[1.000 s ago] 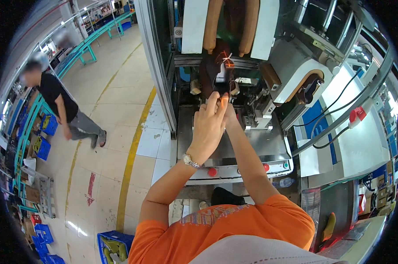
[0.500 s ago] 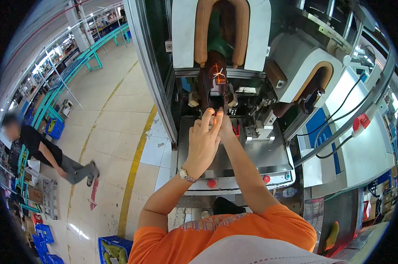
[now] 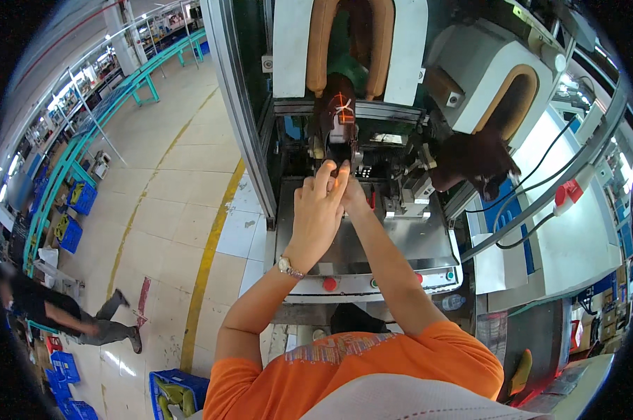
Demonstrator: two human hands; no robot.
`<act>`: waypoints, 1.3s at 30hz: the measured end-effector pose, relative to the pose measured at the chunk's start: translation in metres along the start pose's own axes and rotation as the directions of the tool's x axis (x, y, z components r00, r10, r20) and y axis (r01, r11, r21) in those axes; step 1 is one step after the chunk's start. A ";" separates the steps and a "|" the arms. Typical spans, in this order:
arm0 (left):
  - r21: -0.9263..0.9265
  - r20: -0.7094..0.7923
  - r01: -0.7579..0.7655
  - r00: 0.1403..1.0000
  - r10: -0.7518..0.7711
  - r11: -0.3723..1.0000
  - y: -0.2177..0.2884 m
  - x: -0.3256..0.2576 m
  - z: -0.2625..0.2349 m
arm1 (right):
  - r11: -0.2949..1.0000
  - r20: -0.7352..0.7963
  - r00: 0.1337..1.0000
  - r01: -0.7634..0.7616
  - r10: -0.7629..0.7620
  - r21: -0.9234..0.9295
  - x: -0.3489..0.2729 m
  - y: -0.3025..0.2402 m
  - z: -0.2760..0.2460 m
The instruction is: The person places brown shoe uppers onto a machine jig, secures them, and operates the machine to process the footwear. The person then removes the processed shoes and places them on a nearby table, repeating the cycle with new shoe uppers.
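Note:
A dark brown lace-up shoe upper (image 3: 325,119) sits in the machine in front of me, its far end near the tan U-shaped pad (image 3: 317,49). Orange light lines cross its top, next to a white lace. At the upper's near end, my left hand (image 3: 315,218) holds the edge, two fingers reaching forward with orange light on their tips. My right hand (image 3: 354,199) grips the same end from the right; its fingers are partly hidden behind the left. To the right, another dark brown shoe upper (image 3: 474,161) hangs below a second padded clamp (image 3: 519,91).
A metal plate (image 3: 351,241) with a red button (image 3: 330,283) on its front panel lies under my forearms. A white table (image 3: 575,217) and hanging cables are at right. A blue crate (image 3: 180,381) stands at lower left. Another person (image 3: 57,308) walks at far left.
The right-hand upper now shows much more, lower and outside its padded clamp. My hands stay at the near end of the front upper. The other person has moved toward the lower left.

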State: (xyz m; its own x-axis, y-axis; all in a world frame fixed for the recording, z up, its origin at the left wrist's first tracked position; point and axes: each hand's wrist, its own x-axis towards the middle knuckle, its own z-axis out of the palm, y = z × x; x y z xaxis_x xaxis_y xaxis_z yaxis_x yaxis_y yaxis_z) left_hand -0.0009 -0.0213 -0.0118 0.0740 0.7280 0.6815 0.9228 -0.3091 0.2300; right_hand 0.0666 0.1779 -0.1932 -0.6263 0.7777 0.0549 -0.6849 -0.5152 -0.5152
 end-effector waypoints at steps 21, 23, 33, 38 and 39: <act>-0.508 0.389 0.847 0.388 -0.835 0.157 -0.147 -0.331 0.140 | -0.199 0.220 0.170 0.128 -0.961 -0.972 -0.337 -0.187 0.159; -0.488 0.262 0.843 0.391 -0.882 0.228 -0.163 -0.346 0.161 | -0.272 0.302 0.255 0.146 -0.919 -0.951 -0.337 -0.203 0.150; -0.241 -0.160 0.614 0.739 -0.655 0.752 -0.099 -0.276 0.094 | -0.677 0.635 0.366 0.018 -0.680 -0.735 -0.327 -0.226 0.157; -0.451 -0.125 0.386 0.866 -0.485 0.805 -0.044 -0.198 0.063 | -0.683 0.581 0.432 -0.122 -0.690 -0.721 -0.305 -0.228 0.181; -0.510 -0.104 0.336 0.890 -0.445 0.792 -0.034 -0.187 0.063 | -0.709 0.598 0.440 -0.139 -0.670 -0.692 -0.300 -0.234 0.181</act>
State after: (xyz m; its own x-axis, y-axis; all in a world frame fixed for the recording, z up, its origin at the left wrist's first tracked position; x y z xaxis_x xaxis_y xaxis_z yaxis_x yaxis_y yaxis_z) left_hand -0.0223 -0.1078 -0.1908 -0.3841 0.7213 0.5764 0.5627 -0.3120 0.7655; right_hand 0.3480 0.0001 0.0657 -0.0390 0.4718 0.8809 0.8303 0.5058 -0.2341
